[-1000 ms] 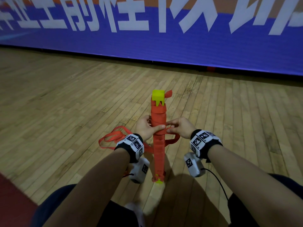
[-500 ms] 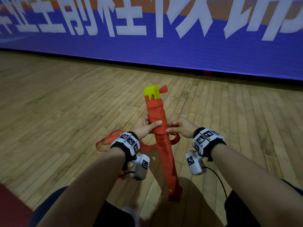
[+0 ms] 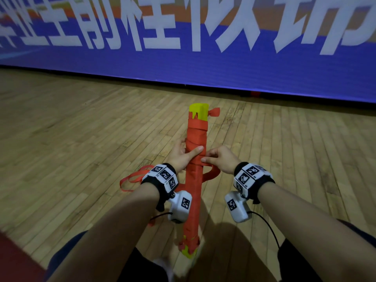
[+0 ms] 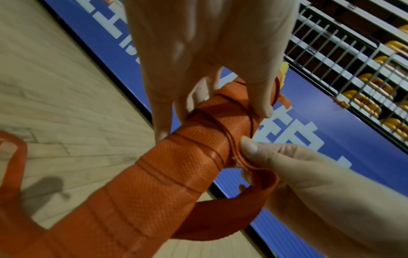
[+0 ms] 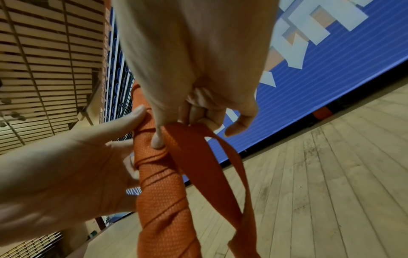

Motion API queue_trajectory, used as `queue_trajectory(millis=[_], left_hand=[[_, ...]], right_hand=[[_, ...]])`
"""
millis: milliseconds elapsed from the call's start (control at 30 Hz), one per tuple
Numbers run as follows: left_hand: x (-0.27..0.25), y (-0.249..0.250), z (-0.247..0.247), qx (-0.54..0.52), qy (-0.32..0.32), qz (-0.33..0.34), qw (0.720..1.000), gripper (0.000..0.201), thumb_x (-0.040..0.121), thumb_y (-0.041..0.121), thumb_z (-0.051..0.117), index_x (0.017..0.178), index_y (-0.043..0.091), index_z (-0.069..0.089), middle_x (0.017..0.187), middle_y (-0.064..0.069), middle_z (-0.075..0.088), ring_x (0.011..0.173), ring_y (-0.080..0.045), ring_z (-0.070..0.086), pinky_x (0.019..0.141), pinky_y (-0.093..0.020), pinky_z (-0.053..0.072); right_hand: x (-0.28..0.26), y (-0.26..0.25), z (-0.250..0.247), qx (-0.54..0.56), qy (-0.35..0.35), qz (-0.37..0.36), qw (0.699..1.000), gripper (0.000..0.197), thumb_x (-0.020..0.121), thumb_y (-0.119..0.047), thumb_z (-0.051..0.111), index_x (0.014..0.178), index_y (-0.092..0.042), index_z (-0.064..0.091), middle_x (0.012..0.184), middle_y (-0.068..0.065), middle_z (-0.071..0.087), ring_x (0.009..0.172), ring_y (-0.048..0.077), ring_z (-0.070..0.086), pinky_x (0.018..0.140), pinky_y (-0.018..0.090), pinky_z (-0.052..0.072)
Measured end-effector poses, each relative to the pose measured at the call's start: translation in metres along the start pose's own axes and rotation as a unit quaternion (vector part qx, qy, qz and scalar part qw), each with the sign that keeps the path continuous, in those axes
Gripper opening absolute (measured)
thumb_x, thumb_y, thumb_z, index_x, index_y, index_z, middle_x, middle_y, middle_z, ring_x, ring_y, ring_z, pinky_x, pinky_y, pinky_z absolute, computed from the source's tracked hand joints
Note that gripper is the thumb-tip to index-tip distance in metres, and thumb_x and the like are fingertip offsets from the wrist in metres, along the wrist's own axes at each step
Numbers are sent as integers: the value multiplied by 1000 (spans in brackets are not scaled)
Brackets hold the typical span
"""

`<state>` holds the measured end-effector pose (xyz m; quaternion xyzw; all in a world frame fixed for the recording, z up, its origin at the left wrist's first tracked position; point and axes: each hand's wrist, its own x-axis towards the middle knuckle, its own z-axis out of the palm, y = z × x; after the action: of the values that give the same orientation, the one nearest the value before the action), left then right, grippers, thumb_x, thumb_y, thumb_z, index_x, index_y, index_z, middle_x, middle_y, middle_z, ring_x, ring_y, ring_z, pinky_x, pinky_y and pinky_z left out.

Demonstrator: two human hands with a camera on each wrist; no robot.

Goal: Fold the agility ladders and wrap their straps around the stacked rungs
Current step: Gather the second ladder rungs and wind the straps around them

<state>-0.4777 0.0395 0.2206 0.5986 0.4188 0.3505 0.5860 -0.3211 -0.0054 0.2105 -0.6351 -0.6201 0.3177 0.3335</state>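
Scene: a bundle of stacked rungs (image 3: 196,180), bound in orange webbing, is held between two hands above a wooden gym floor (image 3: 81,139), with a blue banner (image 3: 203,64) behind.

Long axis: the bundle runs away from the person, its yellow far end (image 3: 198,112) raised and its near end (image 3: 188,250) low between the knees; both hands sit at about mid-length.

Left hand: the left hand (image 3: 182,157) is wrapped around the bundle from its left side, fingers behind it and the thumb (image 3: 193,152) laid flat across the top of the windings.

Right hand: the right hand (image 3: 220,161) is closed on the free strap (image 4: 249,164), pinched between thumb and fingers just beside the bundle's right edge, where the strap leaves the last winding.

Strap from the grip: below the pinch a slack loop (image 5: 212,167) is seen hanging down and toward the near end; more loose strap (image 3: 132,179) trails on the floor to the left of the left wrist.

Relation that matters: the unwrapped length appears to lie on the near side of both grips, so the next turn is judged to go across the bundle's axis and step toward the person.

Nearer hand: the right hand, already on the strap, is best placed to carry it round, while the left is placed to pin the last turn.

Risk: the windings under the thumb may loosen if that pressure is lifted.
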Motion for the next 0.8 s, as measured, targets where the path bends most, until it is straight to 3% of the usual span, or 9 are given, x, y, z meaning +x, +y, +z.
queue_trajectory(millis=[100, 167, 233, 333, 433, 500, 600, 700, 800], left_hand=[[-1, 3, -4, -5, 8, -4, 1000, 41, 89, 24, 65, 116, 11, 36, 86, -1, 64, 56, 2, 63, 44, -15, 47], [0, 3, -4, -11, 0, -1, 1000, 37, 90, 25, 64, 114, 13, 39, 85, -2, 66, 61, -3, 66, 48, -20, 50], [-1, 4, -3, -12, -10, -6, 1000, 33, 90, 28, 63, 113, 18, 41, 86, 0, 67, 65, -5, 67, 50, -23, 51], [0, 6, 0, -3, -17, -1, 1000, 30, 91, 31, 62, 113, 23, 44, 85, 2, 67, 65, -4, 67, 49, -22, 50], [3, 5, 2, 2, -18, 8, 1000, 38, 91, 30, 62, 123, 17, 45, 89, 1, 68, 68, -5, 67, 49, -21, 50], [4, 4, 3, 6, -13, 13, 1000, 42, 92, 28, 61, 127, 14, 45, 101, -3, 66, 76, -6, 65, 51, -17, 50], [5, 7, 2, 2, -15, 17, 1000, 41, 93, 28, 59, 129, 14, 45, 102, -2, 62, 81, -8, 63, 55, -18, 51], [4, 9, 0, -8, -21, 7, 1000, 37, 93, 32, 58, 127, 21, 47, 106, -1, 62, 88, -10, 63, 61, -27, 53], [3, 8, -2, -29, -16, 8, 999, 32, 93, 31, 58, 123, 24, 50, 110, -1, 63, 93, -11, 63, 64, -26, 53]], right_hand=[[0, -4, -3, -3, -12, -4, 1000, 16, 88, -13, 66, 100, -4, 69, 88, 5, 67, 67, 2, 60, 70, 14, 47], [2, -4, -5, 6, -33, 0, 999, 17, 87, -9, 67, 103, -5, 67, 86, 3, 64, 72, 6, 59, 75, 20, 48], [2, 0, -9, 16, -36, 11, 999, 9, 85, -7, 68, 93, -9, 64, 77, -2, 60, 70, 8, 57, 72, 22, 48], [1, 2, -15, 22, -38, 20, 999, 11, 85, -11, 69, 78, -14, 60, 70, -4, 60, 62, 5, 55, 63, 16, 46], [-3, 0, -22, 25, -58, 14, 998, 5, 87, -12, 66, 85, -10, 62, 78, -1, 62, 68, 4, 56, 62, 7, 44], [-4, 0, -24, 44, -63, 15, 997, 3, 88, -13, 65, 86, -12, 63, 84, 0, 63, 74, 5, 57, 66, 5, 43], [-3, 1, -22, 102, -71, 3, 992, 12, 91, -9, 61, 81, -16, 62, 81, -1, 62, 79, 12, 57, 78, 17, 44], [-4, -3, -20, 149, -66, 5, 987, 16, 92, -4, 56, 80, -15, 60, 76, -2, 60, 71, 6, 56, 70, 11, 43], [-5, -7, -20, 206, -92, 14, 974, 17, 92, 0, 53, 81, -10, 60, 71, 2, 58, 63, 6, 56, 66, 16, 44]])
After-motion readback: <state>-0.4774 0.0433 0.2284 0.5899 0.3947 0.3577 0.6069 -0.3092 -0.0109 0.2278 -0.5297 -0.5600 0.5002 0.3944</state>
